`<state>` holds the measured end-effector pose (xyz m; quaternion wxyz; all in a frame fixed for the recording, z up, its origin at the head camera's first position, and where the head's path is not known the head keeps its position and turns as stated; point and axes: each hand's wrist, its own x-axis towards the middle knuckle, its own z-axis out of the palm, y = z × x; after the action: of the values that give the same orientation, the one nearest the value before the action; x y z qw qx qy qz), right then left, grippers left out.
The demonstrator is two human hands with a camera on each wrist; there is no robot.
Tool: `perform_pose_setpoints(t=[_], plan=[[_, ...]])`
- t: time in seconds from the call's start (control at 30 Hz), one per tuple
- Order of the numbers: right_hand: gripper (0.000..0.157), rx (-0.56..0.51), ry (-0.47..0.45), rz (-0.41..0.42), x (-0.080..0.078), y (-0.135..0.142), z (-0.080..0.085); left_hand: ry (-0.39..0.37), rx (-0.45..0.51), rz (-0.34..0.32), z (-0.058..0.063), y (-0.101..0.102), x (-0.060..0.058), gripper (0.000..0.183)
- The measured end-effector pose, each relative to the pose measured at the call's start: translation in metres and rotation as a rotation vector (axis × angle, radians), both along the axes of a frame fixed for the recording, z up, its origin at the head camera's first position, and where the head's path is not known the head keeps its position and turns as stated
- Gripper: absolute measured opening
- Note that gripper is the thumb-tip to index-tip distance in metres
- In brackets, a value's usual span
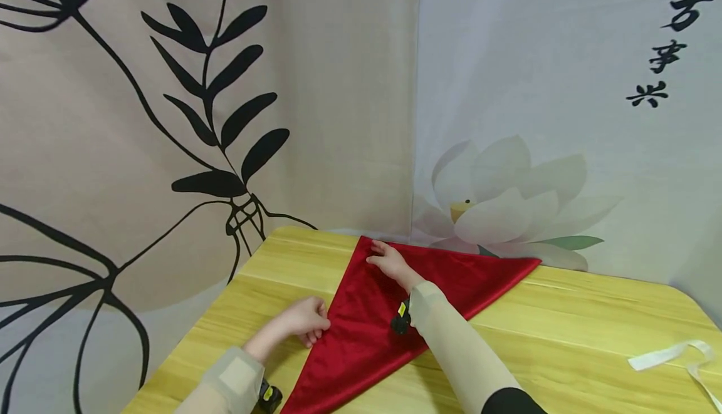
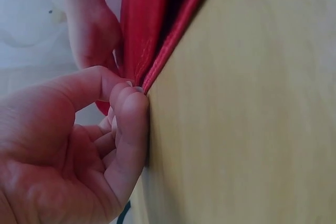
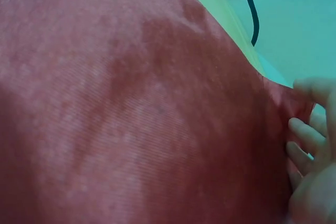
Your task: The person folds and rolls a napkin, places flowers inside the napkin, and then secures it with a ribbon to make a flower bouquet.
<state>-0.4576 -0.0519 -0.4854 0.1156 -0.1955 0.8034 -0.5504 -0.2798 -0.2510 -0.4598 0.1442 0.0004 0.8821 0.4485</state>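
A shiny red cloth [image 1: 389,314], folded into a triangle, lies on the wooden table. My left hand [image 1: 306,322] is at its left edge; in the left wrist view, the thumb and index finger of that hand [image 2: 79,140] pinch the layered edges of the cloth [image 2: 144,24]. My right hand [image 1: 391,262] reaches over the cloth to its far left corner. The right wrist view has the fingers of that hand [image 3: 315,145] spread and slightly bent, touching the cloth [image 3: 157,108] near the corner.
The yellow wooden table [image 1: 564,332] has its far edge against a printed curtain [image 1: 350,88]. A white ribbon [image 1: 665,356] lies near the table's right side. Black straps with small devices [image 1: 401,319] sit at both wrists.
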Motion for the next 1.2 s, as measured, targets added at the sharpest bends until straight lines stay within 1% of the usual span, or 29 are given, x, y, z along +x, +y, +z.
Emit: perform_pose_setpoints(t=[0.1, 0.2, 0.37, 0.43, 0.57, 0.67, 0.73, 0.97, 1.2], plan=[[0.063, 0.069, 0.019, 0.012, 0.002, 0.000, 0.001, 0.001, 0.000, 0.001, 0.003, 0.001, 0.002, 0.010], [0.065, 0.125, 0.054, 0.011, 0.003, -0.001, 0.002, 0.007, -0.003, 0.000, 0.004, 0.002, 0.004, 0.010], [0.061, 0.151, 0.078, -0.001, 0.005, -0.001, 0.004, 0.013, -0.007, -0.003, 0.003, 0.001, 0.003, 0.011], [0.058, 0.147, 0.077, -0.009, 0.006, -0.001, 0.005, 0.011, -0.004, -0.007, 0.002, 0.000, 0.002, 0.011], [0.055, 0.091, 0.045, -0.011, 0.002, -0.002, 0.005, 0.012, 0.002, -0.019, -0.001, -0.001, 0.001, 0.010], [0.054, 0.044, 0.027, -0.006, -0.001, -0.002, 0.004, 0.013, 0.006, -0.023, -0.001, -0.002, 0.001, 0.009], [0.053, 0.032, 0.026, -0.001, -0.002, -0.003, 0.004, 0.017, 0.006, -0.024, 0.000, -0.002, 0.002, 0.009], [0.054, 0.030, 0.023, 0.021, -0.003, -0.005, 0.008, 0.009, 0.020, -0.018, 0.002, -0.004, 0.005, 0.010], [0.054, 0.042, 0.042, 0.025, -0.006, -0.007, 0.011, 0.008, 0.025, -0.025, 0.001, -0.005, 0.003, 0.011]])
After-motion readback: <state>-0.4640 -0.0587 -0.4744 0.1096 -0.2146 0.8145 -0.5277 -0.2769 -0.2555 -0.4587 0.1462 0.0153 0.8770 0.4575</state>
